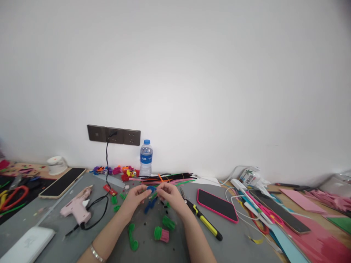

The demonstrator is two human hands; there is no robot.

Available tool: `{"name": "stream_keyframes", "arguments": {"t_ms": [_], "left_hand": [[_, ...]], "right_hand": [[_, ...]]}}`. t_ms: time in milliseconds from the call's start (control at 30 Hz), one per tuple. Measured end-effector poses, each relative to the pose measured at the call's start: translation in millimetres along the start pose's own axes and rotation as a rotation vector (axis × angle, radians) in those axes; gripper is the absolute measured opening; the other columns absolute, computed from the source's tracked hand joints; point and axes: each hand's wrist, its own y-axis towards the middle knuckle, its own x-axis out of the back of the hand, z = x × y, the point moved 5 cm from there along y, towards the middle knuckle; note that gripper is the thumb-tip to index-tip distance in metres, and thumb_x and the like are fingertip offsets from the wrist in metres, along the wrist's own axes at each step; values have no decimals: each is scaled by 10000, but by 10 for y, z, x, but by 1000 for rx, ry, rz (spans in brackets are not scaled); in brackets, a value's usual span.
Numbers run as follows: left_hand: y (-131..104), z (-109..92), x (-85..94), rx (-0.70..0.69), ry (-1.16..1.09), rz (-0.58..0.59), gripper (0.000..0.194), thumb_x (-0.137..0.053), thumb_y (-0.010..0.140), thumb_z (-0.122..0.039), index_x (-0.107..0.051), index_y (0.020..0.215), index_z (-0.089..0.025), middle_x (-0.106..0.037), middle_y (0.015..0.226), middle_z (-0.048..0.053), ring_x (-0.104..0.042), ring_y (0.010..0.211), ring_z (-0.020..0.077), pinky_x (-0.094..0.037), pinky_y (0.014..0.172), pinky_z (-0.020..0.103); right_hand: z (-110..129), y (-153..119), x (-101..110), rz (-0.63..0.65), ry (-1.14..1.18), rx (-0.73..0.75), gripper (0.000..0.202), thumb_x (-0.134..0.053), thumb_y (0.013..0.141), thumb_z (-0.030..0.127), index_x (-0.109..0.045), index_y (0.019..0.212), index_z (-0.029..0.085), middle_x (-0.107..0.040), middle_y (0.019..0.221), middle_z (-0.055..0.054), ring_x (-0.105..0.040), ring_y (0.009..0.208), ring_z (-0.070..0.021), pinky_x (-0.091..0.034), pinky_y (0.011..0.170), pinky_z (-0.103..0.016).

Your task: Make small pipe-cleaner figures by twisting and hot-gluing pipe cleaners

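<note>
The fingers of the left hand and those of the right hand are pinched together on a blue pipe cleaner, which arches between the two hands just in front of the water bottle. Its curled upper part runs left to right between the fingertips; a blue tail hangs below, long axis slanting down toward the person. How tightly each grip closes is too small to tell. The hands hover over the grey counter. Nearer than the bottle lie green fuzzy pieces. Left of the bottle rests a pink glue gun; to its right, a yellow-and-black utility knife and a pink-edged phone.
</note>
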Motion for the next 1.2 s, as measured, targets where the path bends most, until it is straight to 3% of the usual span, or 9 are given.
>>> {"name": "stream_keyframes", "arguments": {"t_ms": [400,700,833,1000,1200], "left_hand": [[36,61,21,22,-80,-24,430,-801,578,-495,-705,841,-170,-555,576,-31,-474,548,111,-347,512,209],[-14,-7,-4,24,-75,1,361,-768,626,-503,-643,673,-168,-551,548,-32,-443,507,100,-329,506,215],[-26,-23,7,60,-170,-51,372,-812,567,-481,-631,658,-168,-584,562,-30,-479,510,94,-356,509,209],[-29,-15,44,121,-324,-127,418,-871,478,-440,-634,692,-170,-680,686,10,-589,592,118,-438,572,229],[-38,-7,0,160,-299,-60,396,-870,505,-427,-646,701,-165,-697,714,21,-610,638,120,-458,592,218]], "right_hand": [[-55,-6,54,-9,-22,-27,372,-670,754,531,-584,678,177,-545,577,32,-443,508,-99,-334,536,-235],[-39,-15,39,1,9,-33,377,-699,729,537,-588,716,177,-582,575,29,-463,502,-98,-353,535,-234],[-27,-2,75,-46,67,-45,405,-682,732,568,-607,764,171,-671,668,-16,-542,538,-117,-385,544,-239],[-31,34,130,-135,109,-32,448,-694,699,600,-597,800,174,-710,693,-44,-602,535,-137,-326,488,-226],[44,32,141,-269,127,61,435,-755,656,544,-633,841,169,-695,660,-23,-587,531,-136,-350,505,-236]]}}
